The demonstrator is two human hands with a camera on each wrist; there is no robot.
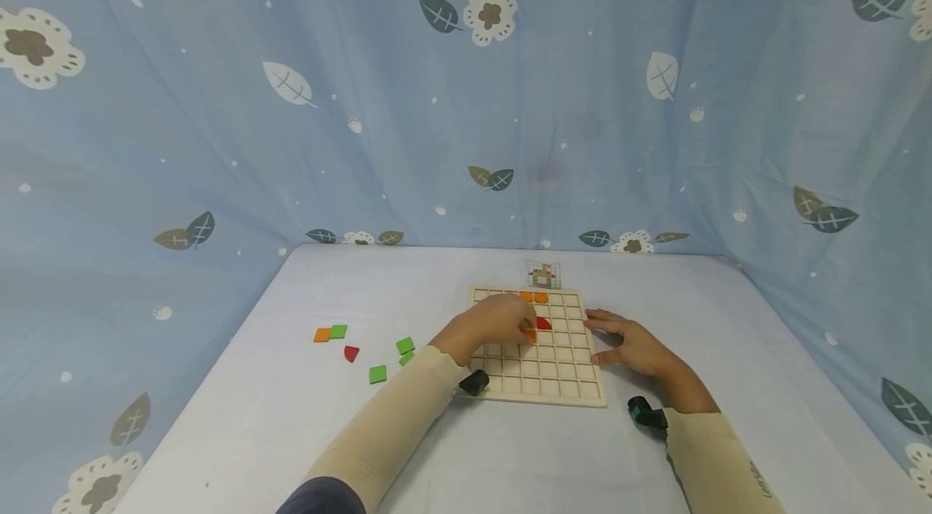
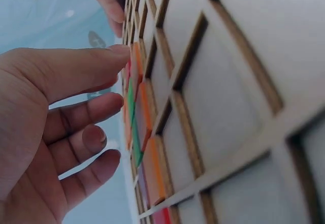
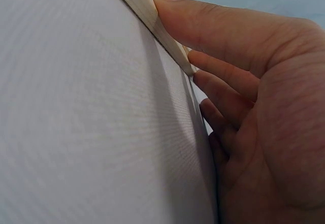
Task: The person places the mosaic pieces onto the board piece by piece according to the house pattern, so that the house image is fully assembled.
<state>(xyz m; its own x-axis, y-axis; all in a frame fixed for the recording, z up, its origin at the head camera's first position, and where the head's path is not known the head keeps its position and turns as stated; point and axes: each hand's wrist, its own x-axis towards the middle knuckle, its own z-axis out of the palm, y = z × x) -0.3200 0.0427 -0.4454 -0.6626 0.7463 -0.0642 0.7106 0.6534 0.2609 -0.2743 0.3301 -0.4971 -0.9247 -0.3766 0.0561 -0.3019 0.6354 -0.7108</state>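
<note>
A pale wooden grid board [image 1: 539,387] lies on the white table. Over its left half is my left hand [image 1: 495,321], thumb and forefinger together at an orange tile [image 1: 531,336] in the grid. In the left wrist view the thumb tip meets that tile [image 2: 136,60], while the other fingers are bent loosely. A red quarter-round tile [image 1: 544,324] lies just beyond, and two orange tiles [image 1: 534,298] sit near the far edge. Green tiles [image 2: 135,127] also show from the side. My right hand [image 1: 632,346] rests against the board's right edge, thumb and fingertips touching it.
Left of the board lie several loose green tiles [image 1: 378,374], an orange tile [image 1: 322,335] and a red quarter-round tile [image 1: 352,353]. A small pattern card [image 1: 544,274] is behind the board. A blue leaf-and-flower cloth [image 1: 466,133] hangs round the table.
</note>
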